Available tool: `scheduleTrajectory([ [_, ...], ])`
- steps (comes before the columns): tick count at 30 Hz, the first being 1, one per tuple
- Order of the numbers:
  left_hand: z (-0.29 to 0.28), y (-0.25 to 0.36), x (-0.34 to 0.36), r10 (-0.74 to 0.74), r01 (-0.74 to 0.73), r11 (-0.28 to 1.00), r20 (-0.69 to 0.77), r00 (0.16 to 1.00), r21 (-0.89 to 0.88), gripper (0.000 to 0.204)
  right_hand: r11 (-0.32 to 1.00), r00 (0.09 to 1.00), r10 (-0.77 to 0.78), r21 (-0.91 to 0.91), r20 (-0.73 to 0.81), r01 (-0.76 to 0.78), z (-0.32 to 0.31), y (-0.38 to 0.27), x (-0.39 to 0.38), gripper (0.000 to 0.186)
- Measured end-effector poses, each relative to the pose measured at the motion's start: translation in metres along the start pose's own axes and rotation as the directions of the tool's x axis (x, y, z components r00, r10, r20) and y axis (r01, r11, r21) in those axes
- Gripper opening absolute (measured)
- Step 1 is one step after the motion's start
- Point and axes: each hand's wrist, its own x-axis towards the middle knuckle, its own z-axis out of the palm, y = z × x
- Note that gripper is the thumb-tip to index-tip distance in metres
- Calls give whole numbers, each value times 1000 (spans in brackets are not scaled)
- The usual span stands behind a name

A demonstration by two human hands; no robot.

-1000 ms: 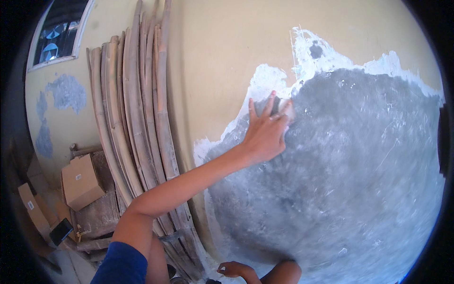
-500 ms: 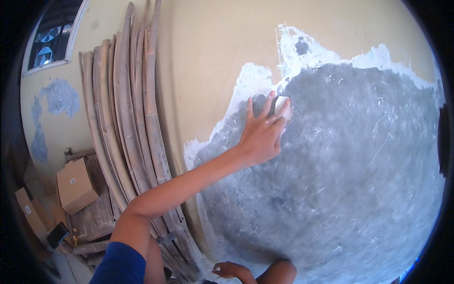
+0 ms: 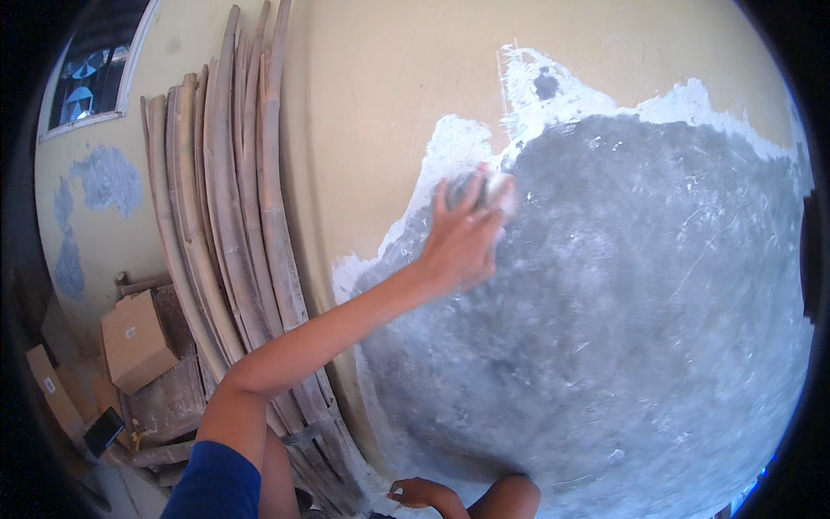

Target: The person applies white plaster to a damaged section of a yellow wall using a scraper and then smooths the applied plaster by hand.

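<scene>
All positions refer to a clock face centred in my view. My left hand (image 3: 461,244) lies just off centre toward 2 o'clock, back toward me, fingers pointing toward 12. It is clamped on a pale piece (image 3: 495,183) at its upper right, held against the wall (image 3: 380,104); blur hides the material. The two fingers nearest 11 o'clock are spread apart. The pale piece sits at the upper-left margin of the grey patch (image 3: 605,285), just below the white border (image 3: 458,143). My right hand (image 3: 419,491) is at 6 o'clock, fingers bent, near a knee (image 3: 512,499) at 5 o'clock; I cannot tell whether it is closed. My left forearm crosses in front of the bamboo poles (image 3: 225,182), which lean between 9 and 10 o'clock. A cardboard box (image 3: 138,346) occupies the area between 8 and 9 o'clock.
</scene>
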Motion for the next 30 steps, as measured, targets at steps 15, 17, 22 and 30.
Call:
scheduleTrajectory([
  [15, -10, 5, -1, 43, -48, 997, 76, 996, 66, 20, 999, 996, 51, 16, 71, -52, -4, -10, 0, 49],
  [17, -10, -12, 1, 0, -2, 996, 26, 1000, 91, 21, 998, 997, 41, 38, 65, -43, 1, -2, 0, 49],
  [22, -12, -45, -1, -113, 119, 983, -45, 993, 139, 21, 998, 999, 41, 40, 15, -42, 5, 11, 6, 47],
  [30, -14, 4, -3, -63, 38, 985, 149, 987, 168, 34, 999, 999, 11, 42, 33, -13, -1, -4, 1, 44],
])
